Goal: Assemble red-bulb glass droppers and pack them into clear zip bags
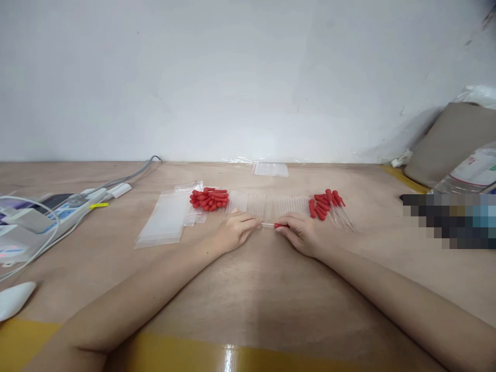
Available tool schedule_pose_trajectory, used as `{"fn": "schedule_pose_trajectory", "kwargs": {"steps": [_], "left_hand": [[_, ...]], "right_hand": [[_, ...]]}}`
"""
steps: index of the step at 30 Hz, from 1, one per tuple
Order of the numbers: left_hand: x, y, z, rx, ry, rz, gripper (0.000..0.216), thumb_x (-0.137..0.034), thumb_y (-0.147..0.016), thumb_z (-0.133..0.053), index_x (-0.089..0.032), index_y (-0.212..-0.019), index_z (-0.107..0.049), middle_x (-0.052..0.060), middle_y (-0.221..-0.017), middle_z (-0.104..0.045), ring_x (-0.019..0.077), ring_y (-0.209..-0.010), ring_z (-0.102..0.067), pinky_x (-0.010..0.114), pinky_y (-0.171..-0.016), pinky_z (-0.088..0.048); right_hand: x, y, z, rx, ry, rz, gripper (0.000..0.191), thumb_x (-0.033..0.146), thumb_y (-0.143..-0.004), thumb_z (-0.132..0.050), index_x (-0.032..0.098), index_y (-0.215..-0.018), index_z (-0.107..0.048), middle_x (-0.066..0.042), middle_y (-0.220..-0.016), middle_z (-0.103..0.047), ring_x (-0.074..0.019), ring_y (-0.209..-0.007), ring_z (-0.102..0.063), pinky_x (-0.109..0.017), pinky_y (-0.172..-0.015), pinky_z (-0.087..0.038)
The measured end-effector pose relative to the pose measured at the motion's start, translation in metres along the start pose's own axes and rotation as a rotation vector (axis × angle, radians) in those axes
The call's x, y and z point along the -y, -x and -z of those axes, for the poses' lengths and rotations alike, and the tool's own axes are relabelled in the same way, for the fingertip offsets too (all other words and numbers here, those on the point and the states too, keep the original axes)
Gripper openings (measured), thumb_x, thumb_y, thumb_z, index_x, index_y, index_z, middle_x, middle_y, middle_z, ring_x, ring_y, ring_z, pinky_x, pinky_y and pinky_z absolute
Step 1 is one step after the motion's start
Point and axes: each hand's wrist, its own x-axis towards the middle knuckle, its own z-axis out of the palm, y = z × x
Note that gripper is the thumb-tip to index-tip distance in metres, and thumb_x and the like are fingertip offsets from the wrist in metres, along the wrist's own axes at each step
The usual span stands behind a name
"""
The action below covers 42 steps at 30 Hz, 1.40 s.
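Observation:
My left hand (pixel 236 229) pinches the clear glass tube (pixel 267 225) of a dropper at its left end. My right hand (pixel 300 232) pinches the red rubber bulb (pixel 279 226) at the tube's right end. Both hands rest on the wooden table (pixel 251 289). Just beyond them lies a row of bare glass tubes (pixel 271 205). A heap of loose red bulbs (pixel 210 199) lies left of the row. Several droppers with red bulbs fitted (pixel 327 204) lie at the right.
A stack of small clear plastic bags (pixel 166 219) lies left of the bulbs, another bag (pixel 270 169) near the wall. A power strip with cables (pixel 73 204) sits far left, a white object (pixel 13 299) near the front-left edge. A water bottle (pixel 470 173) and brown cushion (pixel 451 139) stand right.

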Motion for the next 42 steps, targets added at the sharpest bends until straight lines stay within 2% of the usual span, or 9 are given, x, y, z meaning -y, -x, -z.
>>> {"fn": "schedule_pose_trajectory", "kwargs": {"steps": [10, 18, 23, 29, 32, 36, 38, 40, 42], "left_hand": [[-0.005, -0.004, -0.001, 0.0, -0.011, -0.042, 0.023, -0.021, -0.089, -0.039, -0.016, -0.092, -0.061, 0.003, -0.078, -0.067, 0.0135, -0.07, -0.06, 0.028, -0.063, -0.036], [-0.012, -0.008, -0.008, 0.009, 0.007, -0.018, 0.021, -0.023, -0.09, -0.041, -0.017, -0.088, -0.061, 0.003, -0.073, -0.064, 0.0128, -0.068, -0.058, 0.027, -0.064, -0.036], [-0.015, -0.009, -0.009, 0.02, 0.027, 0.007, 0.023, -0.026, -0.09, -0.04, -0.017, -0.086, -0.061, 0.003, -0.074, -0.064, 0.0132, -0.068, -0.057, 0.027, -0.065, -0.038], [-0.013, -0.011, -0.009, 0.004, 0.084, 0.106, 0.02, -0.026, -0.09, -0.04, -0.017, -0.091, -0.058, 0.003, -0.08, -0.065, 0.0139, -0.072, -0.058, 0.028, -0.069, -0.039], [-0.013, -0.011, -0.008, -0.04, 0.121, 0.146, 0.018, -0.028, -0.089, -0.044, -0.019, -0.097, -0.057, 0.002, -0.085, -0.066, 0.0144, -0.075, -0.059, 0.029, -0.071, -0.04], [-0.012, -0.01, -0.003, -0.09, 0.128, 0.208, 0.029, -0.033, -0.085, -0.05, -0.019, -0.111, -0.05, 0.004, -0.091, -0.064, 0.0173, -0.084, -0.057, 0.032, -0.077, -0.04], [-0.012, -0.01, -0.002, -0.093, 0.111, 0.228, 0.031, -0.034, -0.084, -0.051, -0.018, -0.111, -0.05, 0.005, -0.093, -0.062, 0.0187, -0.088, -0.056, 0.033, -0.08, -0.039], [-0.013, -0.011, -0.001, -0.071, 0.094, 0.234, 0.029, -0.034, -0.084, -0.05, -0.018, -0.108, -0.052, 0.005, -0.094, -0.062, 0.0193, -0.089, -0.055, 0.034, -0.08, -0.038], [-0.013, -0.011, -0.001, -0.04, 0.083, 0.232, 0.026, -0.033, -0.083, -0.05, -0.018, -0.105, -0.053, 0.005, -0.096, -0.062, 0.0195, -0.091, -0.054, 0.034, -0.081, -0.037]], "right_hand": [[-0.013, 0.005, -0.008, 0.047, -0.006, 0.036, 0.017, 0.026, -0.086, -0.045, 0.019, -0.087, -0.06, -0.006, -0.077, -0.061, -0.0156, -0.073, -0.056, -0.029, -0.066, -0.046], [0.006, -0.001, 0.005, 0.077, 0.125, 0.036, 0.016, 0.025, -0.086, -0.046, 0.019, -0.086, -0.06, -0.006, -0.077, -0.063, -0.0149, -0.071, -0.057, -0.026, -0.063, -0.045], [0.003, -0.002, 0.003, 0.077, 0.117, 0.034, 0.015, 0.024, -0.084, -0.048, 0.018, -0.086, -0.062, -0.006, -0.078, -0.064, -0.0156, -0.072, -0.058, -0.026, -0.064, -0.046], [-0.012, -0.004, 0.0, -0.002, -0.078, -0.015, 0.015, 0.024, -0.083, -0.05, 0.018, -0.089, -0.063, -0.006, -0.08, -0.064, -0.0141, -0.072, -0.059, -0.026, -0.065, -0.047], [-0.019, -0.005, 0.0, -0.062, -0.234, -0.161, 0.015, 0.026, -0.079, -0.057, 0.018, -0.09, -0.062, -0.005, -0.081, -0.065, -0.0149, -0.075, -0.06, -0.029, -0.069, -0.048], [-0.03, -0.013, 0.023, -0.186, -0.472, -0.438, 0.024, 0.039, -0.07, -0.064, 0.018, -0.082, -0.06, -0.003, -0.076, -0.063, -0.0148, -0.067, -0.058, -0.029, -0.061, -0.048], [-0.042, -0.017, 0.048, -0.23, -0.535, -0.55, 0.032, 0.045, -0.074, -0.058, 0.02, -0.094, -0.06, -0.002, -0.077, -0.062, -0.0128, -0.057, -0.055, -0.028, -0.051, -0.045], [-0.058, -0.018, 0.076, -0.352, -0.49, -0.581, 0.038, 0.048, -0.076, -0.054, 0.023, -0.104, -0.057, -0.001, -0.075, -0.06, -0.0122, -0.058, -0.054, -0.027, -0.051, -0.043], [-0.079, -0.015, 0.101, -0.442, -0.338, -0.584, 0.038, 0.047, -0.07, -0.06, 0.021, -0.098, -0.057, 0.0, -0.068, -0.058, -0.0123, -0.06, -0.053, -0.026, -0.055, -0.042]]}}
